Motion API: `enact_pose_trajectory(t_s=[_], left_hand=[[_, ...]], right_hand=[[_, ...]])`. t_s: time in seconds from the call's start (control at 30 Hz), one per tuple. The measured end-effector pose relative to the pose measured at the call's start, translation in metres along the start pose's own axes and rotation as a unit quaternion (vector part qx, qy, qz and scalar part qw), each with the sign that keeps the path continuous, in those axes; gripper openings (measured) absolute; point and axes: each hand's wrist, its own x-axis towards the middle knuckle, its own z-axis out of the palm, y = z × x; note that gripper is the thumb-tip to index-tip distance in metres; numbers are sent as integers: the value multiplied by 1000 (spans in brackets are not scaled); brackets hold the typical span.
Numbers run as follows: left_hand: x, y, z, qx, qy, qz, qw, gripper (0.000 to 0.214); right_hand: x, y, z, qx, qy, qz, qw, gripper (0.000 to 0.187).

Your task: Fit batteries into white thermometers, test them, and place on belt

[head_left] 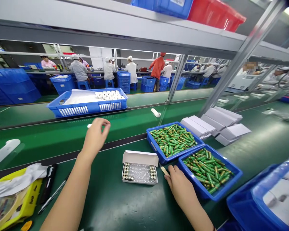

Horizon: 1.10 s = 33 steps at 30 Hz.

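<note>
My left hand [96, 134] is raised over the green conveyor belt, fingers curved and thumb set apart, with nothing visible in it. Behind its wrist side, a white piece [89, 126] on the belt is mostly hidden. My right hand [179, 183] rests on the bench, closed around a small flat cream-coloured stick [164, 171] with a dark tip. To its left stands an open white box [140, 183] with its flap up; silver-ended batteries [153, 173] sit at both sides of its clear plastic insert. Two blue trays [156, 150] of green batteries [208, 170] lie beside the right hand.
White cartons [221, 122] lie behind the trays. A blue crate [86, 109] stands beyond the belt, which carries white handheld devices [155, 112]. At left are a yellow holder [35, 199] and a pen [51, 197]. A blue bin [245, 199] stands right. Metal posts [178, 77] support an overhead shelf.
</note>
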Motion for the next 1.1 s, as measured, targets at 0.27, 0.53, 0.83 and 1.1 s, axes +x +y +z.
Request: enact_pose_trajectory(t_s=[0.27, 0.53, 0.83, 1.1], left_hand=[[-114, 32, 26, 214, -320, 320, 866, 10], [-122, 9, 40, 152, -277, 263, 912, 12], [-112, 29, 21, -254, -248, -90, 931, 17], [-125, 43, 25, -490, -212, -197, 823, 30]], right_hand=[[-2, 4, 1, 173, 3, 31, 985, 12], [-14, -6, -19, 497, 16, 89, 863, 21], [-27, -41, -71, 639, -98, 47, 762, 42], [-31, -79, -75, 578, -138, -23, 804, 40]])
